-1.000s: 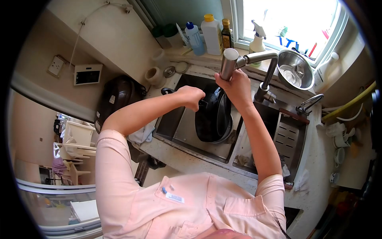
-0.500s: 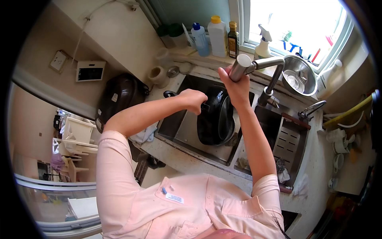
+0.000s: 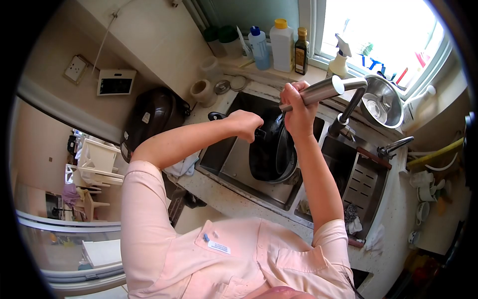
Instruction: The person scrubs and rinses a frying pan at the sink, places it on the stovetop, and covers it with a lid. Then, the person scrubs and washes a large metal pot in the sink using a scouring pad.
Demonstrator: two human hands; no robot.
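A black pan (image 3: 266, 162) is tipped on its side in the left basin of the sink (image 3: 234, 167). My left hand (image 3: 245, 124) is closed around its handle (image 3: 215, 116), whose looped end sticks out past my fist. My right hand (image 3: 300, 110) grips the pull-out head of the steel faucet (image 3: 323, 90), its narrow end directed left and down over the pan's upper rim. A curved metal neck (image 3: 348, 104) stands behind it on the sink's back edge.
Bottles (image 3: 282, 47) line the back ledge, with a spray bottle (image 3: 340, 57) by the window. A metal bowl (image 3: 381, 102) sits at back right. The right basin holds a slotted drain tray (image 3: 361, 182). A dark rounded appliance (image 3: 154, 117) stands left.
My right hand has turned the faucet head from steep to nearly level, its narrow end now toward the pan. My left hand keeps its grip, and the pan has shifted slightly.
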